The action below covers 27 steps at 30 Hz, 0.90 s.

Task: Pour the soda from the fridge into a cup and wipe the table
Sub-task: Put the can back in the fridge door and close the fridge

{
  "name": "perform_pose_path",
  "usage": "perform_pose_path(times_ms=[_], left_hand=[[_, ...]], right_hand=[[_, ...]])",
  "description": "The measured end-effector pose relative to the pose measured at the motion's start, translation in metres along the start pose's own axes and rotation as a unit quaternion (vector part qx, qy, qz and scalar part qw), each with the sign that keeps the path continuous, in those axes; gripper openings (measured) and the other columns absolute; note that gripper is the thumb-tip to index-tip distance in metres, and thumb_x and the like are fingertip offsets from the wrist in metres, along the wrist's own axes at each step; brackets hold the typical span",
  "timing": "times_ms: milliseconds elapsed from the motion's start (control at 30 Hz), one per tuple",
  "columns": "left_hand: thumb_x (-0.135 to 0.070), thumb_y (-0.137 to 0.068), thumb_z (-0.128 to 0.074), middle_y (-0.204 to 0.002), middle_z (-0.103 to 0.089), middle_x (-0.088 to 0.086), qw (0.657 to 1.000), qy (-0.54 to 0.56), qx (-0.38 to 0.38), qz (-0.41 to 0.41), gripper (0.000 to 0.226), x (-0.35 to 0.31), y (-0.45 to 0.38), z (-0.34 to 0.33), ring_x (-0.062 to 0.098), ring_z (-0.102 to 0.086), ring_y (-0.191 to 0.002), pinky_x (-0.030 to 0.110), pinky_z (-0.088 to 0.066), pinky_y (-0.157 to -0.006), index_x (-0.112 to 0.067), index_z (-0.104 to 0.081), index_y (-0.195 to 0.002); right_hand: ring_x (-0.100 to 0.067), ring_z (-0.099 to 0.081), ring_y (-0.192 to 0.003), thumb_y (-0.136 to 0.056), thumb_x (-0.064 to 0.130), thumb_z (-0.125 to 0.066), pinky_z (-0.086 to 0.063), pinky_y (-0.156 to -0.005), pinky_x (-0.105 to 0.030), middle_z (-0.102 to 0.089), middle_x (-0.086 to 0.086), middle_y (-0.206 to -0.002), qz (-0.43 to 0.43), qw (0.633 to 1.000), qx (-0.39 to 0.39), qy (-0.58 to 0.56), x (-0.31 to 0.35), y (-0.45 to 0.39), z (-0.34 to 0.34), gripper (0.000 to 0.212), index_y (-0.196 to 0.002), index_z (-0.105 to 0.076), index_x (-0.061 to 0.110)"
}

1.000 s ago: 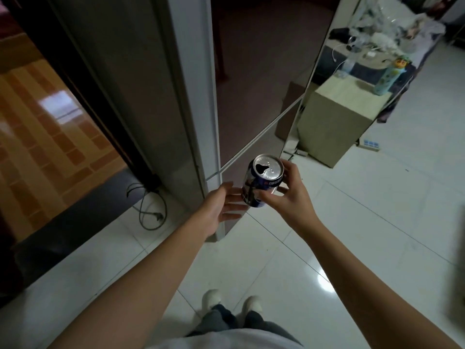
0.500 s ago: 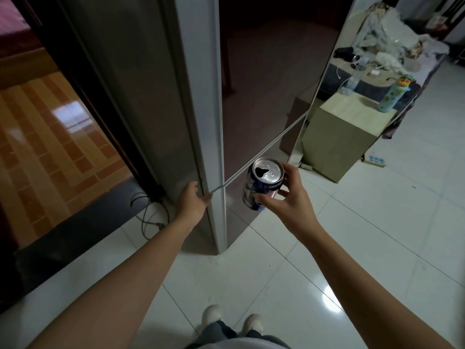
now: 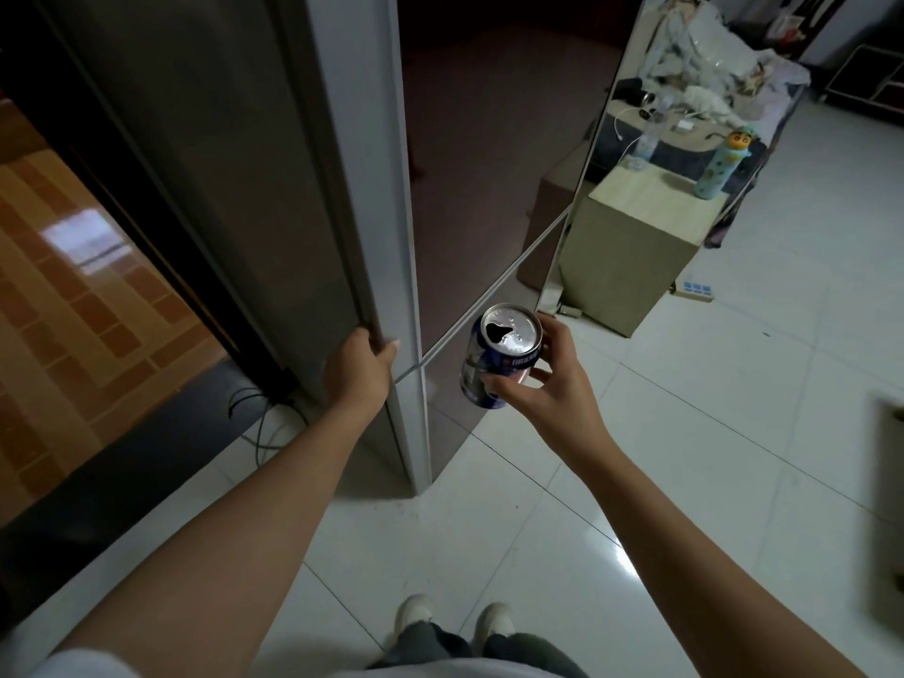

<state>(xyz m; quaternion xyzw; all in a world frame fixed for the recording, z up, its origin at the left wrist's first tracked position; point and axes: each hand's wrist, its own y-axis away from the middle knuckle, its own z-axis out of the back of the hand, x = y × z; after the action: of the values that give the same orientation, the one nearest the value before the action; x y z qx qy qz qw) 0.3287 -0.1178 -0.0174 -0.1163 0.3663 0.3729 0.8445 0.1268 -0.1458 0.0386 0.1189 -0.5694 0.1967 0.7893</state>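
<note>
A blue and silver soda can [image 3: 504,352], its top opened, is held upright in my right hand [image 3: 548,384], fingers and thumb curled round its side. The tall grey fridge [image 3: 489,163] stands in front of me with its dark glossy doors closed. My left hand [image 3: 359,371] grips the left edge of the fridge door at the seam between upper and lower doors, fingers hooked round the edge. No cup and no cloth are in view.
A small beige table [image 3: 631,266] stands right of the fridge, carrying a green cartoon bottle [image 3: 716,168] and cables. A black cable [image 3: 264,418] lies on the white tile floor left of the fridge. Orange tiled floor [image 3: 73,266] lies beyond a dark threshold. My feet [image 3: 455,623] show below.
My left hand has moved from the fridge's front, next to the can, to the door's left edge and taken hold of it. The can has stayed in my right hand.
</note>
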Motion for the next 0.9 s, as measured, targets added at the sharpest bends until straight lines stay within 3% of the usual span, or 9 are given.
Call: perform_pose_path(times_ms=[100,233,400,533,700,833,900], left_hand=[[-0.032,-0.090,-0.057,-0.096,-0.066,0.012,1.000,-0.003,-0.002,-0.006,0.024,0.000,0.001,0.003,0.026,-0.059,-0.086,0.033,-0.043,-0.074,-0.007,-0.058,-0.092],[-0.029,-0.089,-0.058,-0.097,-0.068,0.012,1.000,0.005,-0.005,-0.008,0.025,-0.004,0.002,0.004,0.029,-0.062,-0.093,0.033,-0.045,-0.075,-0.005,-0.061,-0.095],[-0.030,-0.089,-0.059,-0.095,-0.069,0.013,1.000,0.002,-0.002,-0.007,0.026,-0.007,0.016,-0.002,0.029,-0.063,-0.091,0.032,-0.045,-0.073,-0.005,-0.061,-0.092],[-0.036,-0.087,-0.059,-0.089,-0.069,0.012,0.999,-0.028,-0.002,-0.023,0.030,-0.019,0.051,-0.021,0.028,-0.062,-0.085,0.030,-0.035,-0.066,-0.007,-0.061,-0.084],[-0.033,-0.085,-0.063,-0.088,-0.068,0.010,0.998,-0.014,0.044,-0.042,0.029,-0.036,0.082,-0.045,0.025,-0.060,-0.085,0.031,-0.041,-0.069,-0.004,-0.062,-0.088],[-0.026,-0.082,-0.067,-0.098,-0.069,0.009,0.996,0.035,0.081,-0.027,0.027,-0.046,0.102,-0.062,0.026,-0.063,-0.096,0.041,-0.051,-0.086,-0.005,-0.063,-0.099],[-0.026,-0.084,-0.065,-0.100,-0.069,0.008,0.995,0.005,0.086,-0.049,0.025,-0.052,0.113,-0.068,0.024,-0.062,-0.098,0.035,-0.051,-0.083,-0.007,-0.062,-0.100]], right_hand=[[-0.005,-0.050,-0.108,-0.072,0.012,-0.076,-0.044,-0.092,-0.018,-0.049,0.020,-0.113,-0.004,1.000,-0.015,-0.003,-0.002,0.005,0.000,0.067,-0.123,-0.035,0.029],[-0.006,-0.049,-0.109,-0.072,0.012,-0.076,-0.043,-0.093,-0.021,-0.049,0.016,-0.116,-0.009,1.000,-0.021,-0.004,-0.005,0.012,0.004,0.070,-0.128,-0.035,0.025],[-0.003,-0.049,-0.107,-0.072,0.010,-0.075,-0.042,-0.086,-0.011,-0.047,0.021,-0.113,-0.010,1.000,-0.015,0.008,-0.006,0.020,0.020,0.070,-0.128,-0.035,0.024],[-0.007,-0.050,-0.111,-0.071,0.011,-0.076,-0.044,-0.094,-0.021,-0.050,0.014,-0.118,-0.006,1.000,-0.017,0.022,-0.010,0.029,0.040,0.071,-0.129,-0.037,0.023],[-0.009,-0.050,-0.111,-0.071,0.010,-0.076,-0.044,-0.090,-0.018,-0.051,0.011,-0.120,-0.007,0.999,-0.030,0.022,-0.021,0.046,0.071,0.072,-0.129,-0.036,0.024],[-0.010,-0.050,-0.112,-0.072,0.009,-0.075,-0.043,-0.090,-0.017,-0.051,0.009,-0.121,-0.018,0.999,-0.038,0.013,-0.030,0.062,0.092,0.070,-0.128,-0.037,0.023],[-0.010,-0.050,-0.112,-0.072,0.009,-0.075,-0.044,-0.089,-0.017,-0.051,0.009,-0.121,-0.021,0.999,-0.042,0.010,-0.034,0.070,0.104,0.069,-0.128,-0.037,0.023]])
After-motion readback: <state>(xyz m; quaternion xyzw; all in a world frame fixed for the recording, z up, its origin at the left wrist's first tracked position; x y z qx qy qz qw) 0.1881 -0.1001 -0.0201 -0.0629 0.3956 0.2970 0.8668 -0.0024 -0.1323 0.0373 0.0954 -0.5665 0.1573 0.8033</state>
